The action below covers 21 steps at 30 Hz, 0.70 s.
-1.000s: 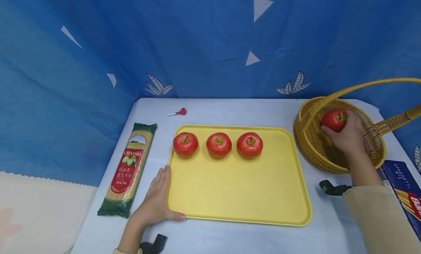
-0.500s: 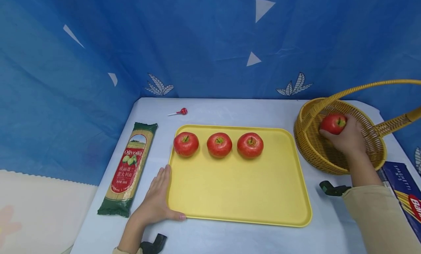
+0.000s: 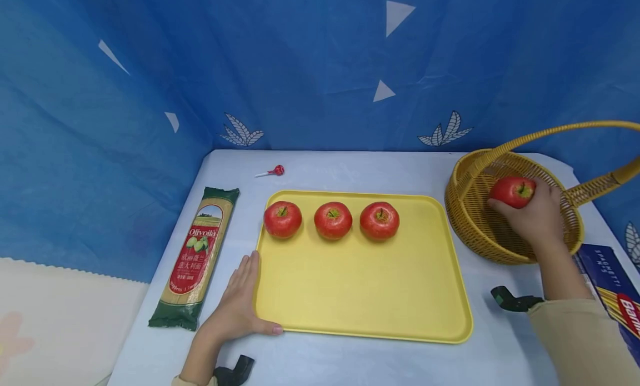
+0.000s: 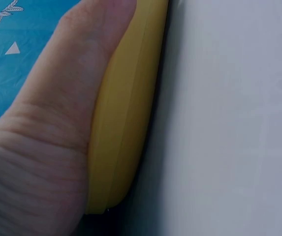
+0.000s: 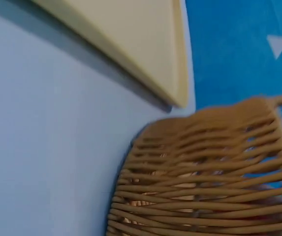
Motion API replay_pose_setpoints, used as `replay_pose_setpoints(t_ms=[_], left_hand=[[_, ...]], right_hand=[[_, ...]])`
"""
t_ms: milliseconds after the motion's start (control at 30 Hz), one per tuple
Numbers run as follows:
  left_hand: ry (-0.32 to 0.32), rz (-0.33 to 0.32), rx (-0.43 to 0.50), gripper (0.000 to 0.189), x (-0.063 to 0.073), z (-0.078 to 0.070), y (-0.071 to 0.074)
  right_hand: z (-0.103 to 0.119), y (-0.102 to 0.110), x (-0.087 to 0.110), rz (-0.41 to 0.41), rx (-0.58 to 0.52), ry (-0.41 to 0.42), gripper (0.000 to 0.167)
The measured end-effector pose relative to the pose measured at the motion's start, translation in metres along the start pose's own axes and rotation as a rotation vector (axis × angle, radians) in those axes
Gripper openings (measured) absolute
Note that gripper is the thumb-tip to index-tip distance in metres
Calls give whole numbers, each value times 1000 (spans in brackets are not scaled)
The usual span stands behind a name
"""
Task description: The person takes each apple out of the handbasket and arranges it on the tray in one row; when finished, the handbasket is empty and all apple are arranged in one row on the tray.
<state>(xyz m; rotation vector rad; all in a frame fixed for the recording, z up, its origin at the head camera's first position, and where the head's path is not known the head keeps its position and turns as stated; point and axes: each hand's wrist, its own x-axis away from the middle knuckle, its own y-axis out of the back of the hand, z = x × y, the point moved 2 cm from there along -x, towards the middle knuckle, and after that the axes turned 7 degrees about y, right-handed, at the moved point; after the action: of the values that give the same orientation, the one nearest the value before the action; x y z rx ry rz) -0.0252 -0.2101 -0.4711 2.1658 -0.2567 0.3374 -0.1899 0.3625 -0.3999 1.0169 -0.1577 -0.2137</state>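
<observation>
Inside the wicker basket (image 3: 462, 230) at the right, my right hand (image 3: 540, 215) grips a red apple (image 3: 511, 191), thumb on its near side and fingers around its far right. Three more red apples stand in a row along the back of the yellow tray (image 3: 360, 291): a left apple (image 3: 282, 219), a middle apple (image 3: 333, 220) and a right apple (image 3: 379, 221). At the tray's front left corner rests my left hand (image 3: 235, 311), fingers straight along the left rim and thumb on the front rim. In the right wrist view the basket's woven side (image 5: 204, 182) hides most of the held apple.
A green-ended pack of spaghetti (image 3: 195, 258) lies left of the tray, and a red lollipop (image 3: 276, 170) behind it. The basket's tall handle (image 3: 555, 128) arches over its right part. A blue spaghetti box (image 3: 612, 286) lies at the right, beside my sleeve.
My right hand and the apple in it have shifted slightly right and up within the basket, and the apple has tilted. My left hand and the tray's apples stay put.
</observation>
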Motion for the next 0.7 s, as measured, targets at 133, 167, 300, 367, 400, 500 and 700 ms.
replay_pose_setpoints(t_ms=[133,167,300,367,400,500,700], left_hand=[[6,4,6,160,1,-1,0],[6,4,9,160,1,-2,0],[-2,3,9,159,0,-3,1],[-3,5,6,159,0,-3,1],[-2,6,6,160,0,-4,1],[-2,7,8,160,1,-4,1],[3,12,8,159,0,-3,1]], right_hand=[[10,8,22,-62,8,20,106],[13,10,29,-75,5,27,105],[27,19,58,-126,-36,59,100],[35,21,72,-158,-63,94,97],[39,23,79,-174,-72,115,97],[52,24,97,-210,-91,191,95],[73,17,121,-206,-86,324,98]])
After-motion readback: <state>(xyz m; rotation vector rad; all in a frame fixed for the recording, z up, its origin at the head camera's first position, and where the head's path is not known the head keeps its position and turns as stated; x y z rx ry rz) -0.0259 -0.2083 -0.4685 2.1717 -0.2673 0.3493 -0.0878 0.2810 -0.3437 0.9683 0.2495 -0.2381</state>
